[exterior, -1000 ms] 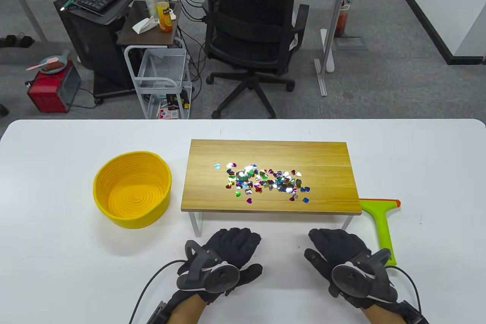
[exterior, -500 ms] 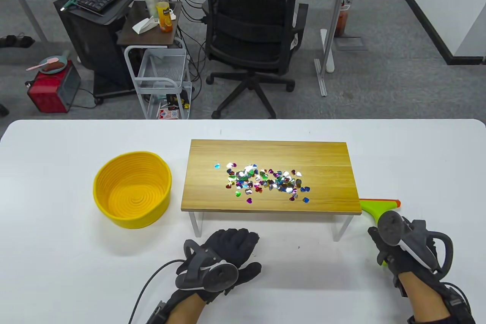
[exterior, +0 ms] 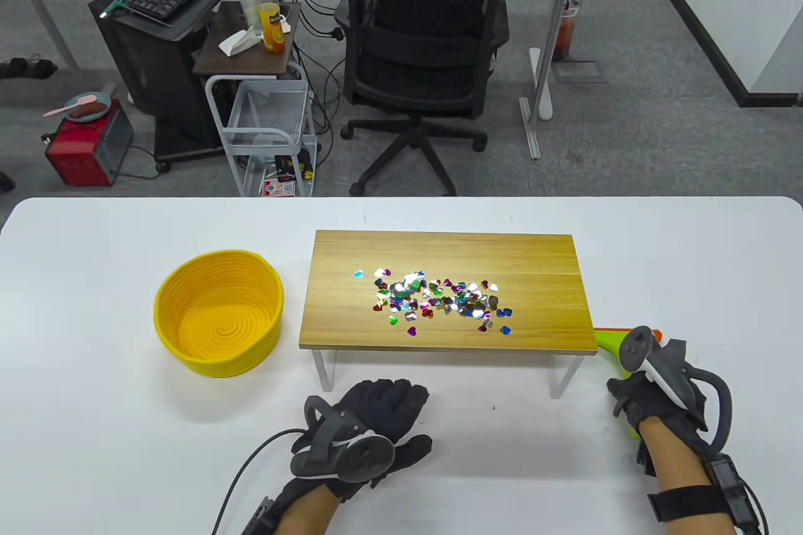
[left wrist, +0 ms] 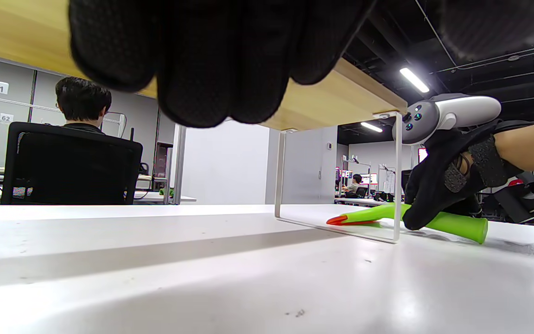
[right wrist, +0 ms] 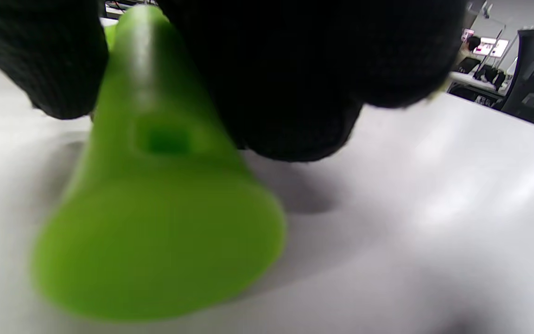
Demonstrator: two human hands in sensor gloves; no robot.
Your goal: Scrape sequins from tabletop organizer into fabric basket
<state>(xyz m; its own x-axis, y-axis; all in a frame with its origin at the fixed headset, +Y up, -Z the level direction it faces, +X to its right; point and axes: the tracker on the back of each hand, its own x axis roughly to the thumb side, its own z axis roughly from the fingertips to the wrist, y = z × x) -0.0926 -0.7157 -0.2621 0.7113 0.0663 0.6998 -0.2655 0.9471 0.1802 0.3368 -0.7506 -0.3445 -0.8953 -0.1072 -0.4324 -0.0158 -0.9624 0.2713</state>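
Observation:
Several shiny heart sequins [exterior: 439, 301] lie in a loose pile on the wooden tabletop organizer [exterior: 448, 253]. The yellow fabric basket [exterior: 218, 315] stands empty to its left. A green scraper [exterior: 607, 342] with an orange blade lies on the table by the organizer's right front corner. My right hand [exterior: 630, 400] grips its handle, which also shows in the right wrist view [right wrist: 155, 208] and the left wrist view [left wrist: 457, 224]. The scraper still rests on the table. My left hand [exterior: 389, 403] rests flat on the table in front of the organizer, holding nothing.
The organizer stands on thin white legs [exterior: 323, 369]. A black office chair [exterior: 420, 46] and a cart [exterior: 266, 121] stand beyond the white table's far edge [exterior: 401, 199].
My right hand has moved from in front of the organizer to the right, turned over the scraper handle and closed on it. My left hand has not moved.

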